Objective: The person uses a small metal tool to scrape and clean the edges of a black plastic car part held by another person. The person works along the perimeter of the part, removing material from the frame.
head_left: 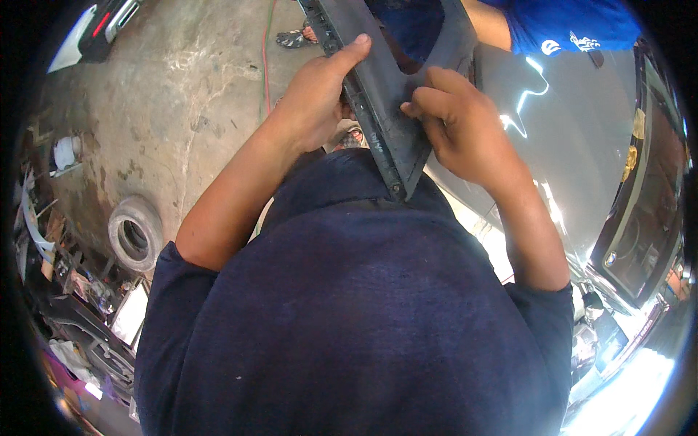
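Watching here, I see the panel (385,83) between the left hand (316,94), clamped on its edge, and the right hand (459,127), curled over its face; a firm left grip should steady it.

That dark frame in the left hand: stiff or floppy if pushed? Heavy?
The dark frame looks fairly stiff: its long edge runs straight. Probably light: the left hand seems to grip only one edge. It may pivot if pushed at its tapered lower end, away from that grip.

A grey tyre (135,208) lies at the frame's left; a red hose (265,69) crosses the concrete floor (189,58), upper left of centre; blue clothing (531,25) shows upper right.
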Available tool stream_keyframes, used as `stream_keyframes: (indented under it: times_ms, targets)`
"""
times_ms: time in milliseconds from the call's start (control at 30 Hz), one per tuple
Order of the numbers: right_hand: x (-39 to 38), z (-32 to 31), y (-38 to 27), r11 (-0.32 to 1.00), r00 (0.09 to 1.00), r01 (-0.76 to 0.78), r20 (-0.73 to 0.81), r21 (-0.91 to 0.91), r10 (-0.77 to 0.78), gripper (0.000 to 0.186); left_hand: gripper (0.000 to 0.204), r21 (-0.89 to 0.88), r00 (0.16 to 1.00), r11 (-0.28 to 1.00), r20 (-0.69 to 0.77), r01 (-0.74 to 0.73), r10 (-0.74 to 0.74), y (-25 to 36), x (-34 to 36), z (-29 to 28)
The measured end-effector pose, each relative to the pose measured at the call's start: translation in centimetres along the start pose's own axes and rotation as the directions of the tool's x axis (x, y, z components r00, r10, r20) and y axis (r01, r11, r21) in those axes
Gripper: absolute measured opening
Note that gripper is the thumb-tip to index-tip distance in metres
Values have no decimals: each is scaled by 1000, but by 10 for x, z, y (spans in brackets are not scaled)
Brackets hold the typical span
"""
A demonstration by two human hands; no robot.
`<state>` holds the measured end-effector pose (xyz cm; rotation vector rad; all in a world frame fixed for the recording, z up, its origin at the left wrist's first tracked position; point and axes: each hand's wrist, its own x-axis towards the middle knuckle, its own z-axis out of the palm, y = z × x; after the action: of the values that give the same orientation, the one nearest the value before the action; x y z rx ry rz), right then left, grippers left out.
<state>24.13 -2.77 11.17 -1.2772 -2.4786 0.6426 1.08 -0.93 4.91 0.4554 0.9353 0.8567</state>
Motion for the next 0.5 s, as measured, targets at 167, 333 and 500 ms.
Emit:
stream_keyframes:
  times_ms: [167,333,500]
  targets:
    - [-14,-1,-3,995,996,-91,-1,31,91,20,57,8,1000,999,0,31,-31,-1,-2,-2]
    - [-2,4,1,985,986,-126,-99,119,137,20,56,-4,999,999,-2,39,-39,4,-4,4]
    - [8,14,-6,996,993,-56,-97,71,63,19,52,6,999,999,-6,41,-41,2,-1,-8]
